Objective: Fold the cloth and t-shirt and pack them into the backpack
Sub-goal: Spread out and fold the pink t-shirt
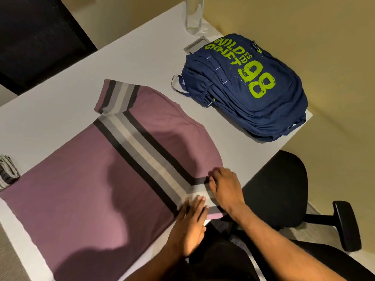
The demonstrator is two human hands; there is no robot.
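Note:
A mauve t-shirt (85, 179) with a band of black, grey and white stripes lies spread flat on the white table (132, 63). Its near sleeve hangs at the table's front edge. My left hand (192, 222) lies flat with straight fingers on that sleeve's striped part. Beside it, my right hand (225, 189) has its fingers curled on the sleeve's black stripe; whether they pinch the fabric is hard to tell. A navy backpack (247, 88) with green print lies shut at the table's far right corner. A folded grey cloth (8, 171) shows at the left edge.
A clear bottle (194, 15) stands at the table's back edge, next to a grey cable hatch (194, 46) partly under the backpack. A black office chair (284, 191) sits to the right of the table's front edge.

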